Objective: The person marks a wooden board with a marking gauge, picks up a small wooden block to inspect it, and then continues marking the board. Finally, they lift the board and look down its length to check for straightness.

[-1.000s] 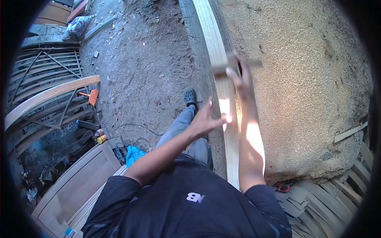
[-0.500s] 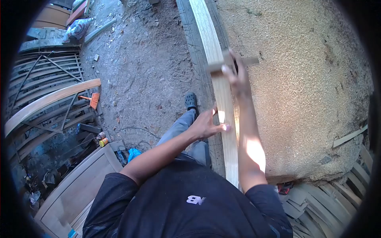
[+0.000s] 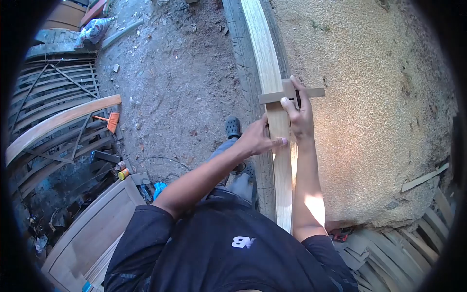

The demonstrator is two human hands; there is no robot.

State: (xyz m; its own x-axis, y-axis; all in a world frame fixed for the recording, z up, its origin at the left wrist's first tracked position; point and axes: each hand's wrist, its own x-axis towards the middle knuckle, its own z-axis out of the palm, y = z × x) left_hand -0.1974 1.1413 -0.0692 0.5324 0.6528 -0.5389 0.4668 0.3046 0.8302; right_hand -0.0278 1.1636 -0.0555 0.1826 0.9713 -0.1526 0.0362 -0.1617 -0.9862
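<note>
A long pale wooden plank [image 3: 265,53] lies lengthwise on a darker timber beam [image 3: 245,63] and runs down to my body. My right hand [image 3: 300,119] is closed around a wooden marking gauge [image 3: 272,97], whose bar lies across the plank and sticks out past both edges. Its short block [image 3: 288,89] sits at the plank's right edge, between thumb and fingers. Just nearer to me, my left hand [image 3: 259,137] grips the plank from the left side, thumb on top. The fingers of that hand are partly hidden behind the plank's edge.
Sawdust [image 3: 360,112] is heaped along the right of the beam. Wood offcuts [image 3: 389,253] lie at lower right. To the left are bare ground, an orange brush [image 3: 113,122], a curved wooden piece [image 3: 63,119] and a panelled door [image 3: 97,228]. My shoe [image 3: 233,126] is beside the beam.
My right hand has drawn the marking gauge along the plank toward me. My left hand has shifted slightly forward on the plank, so the two hands are closer together.
</note>
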